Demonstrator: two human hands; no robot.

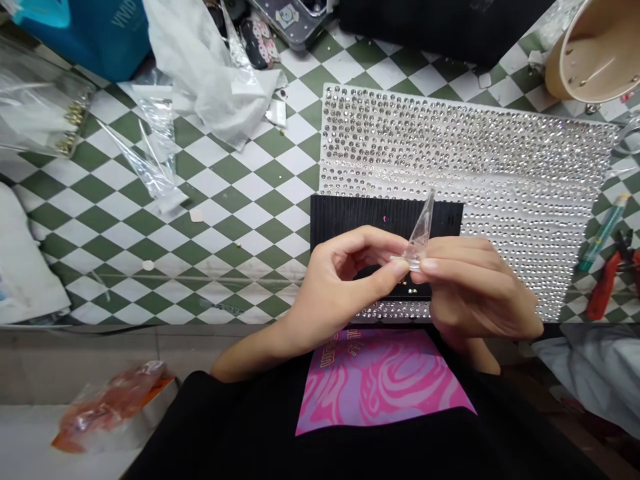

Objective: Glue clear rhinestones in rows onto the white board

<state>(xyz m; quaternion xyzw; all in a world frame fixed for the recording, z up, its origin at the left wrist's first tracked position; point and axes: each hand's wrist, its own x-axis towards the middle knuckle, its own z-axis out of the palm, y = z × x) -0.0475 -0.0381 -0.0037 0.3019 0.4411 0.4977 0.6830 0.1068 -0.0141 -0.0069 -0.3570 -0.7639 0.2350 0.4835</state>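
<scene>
My left hand (350, 287) and my right hand (475, 283) meet over a black ridged board (345, 217). Between their fingertips is a small clear plastic cone-shaped bag (421, 230), its pointed tip upward and its wide end pinched by both hands. A few tiny shiny pieces (412, 291) lie on the black board below the fingers. Under and behind the board spreads a white sheet covered with rows of silver rhinestones (465, 143). My hands hide part of the board.
Clear cone bags (155, 167) and crumpled white plastic (205, 73) lie left on the checkered table (235, 220). A beige cup (595, 53) stands back right; red-handled pliers (605, 287) and a green pen (604, 233) lie at right. A blue bag (95, 33) is back left.
</scene>
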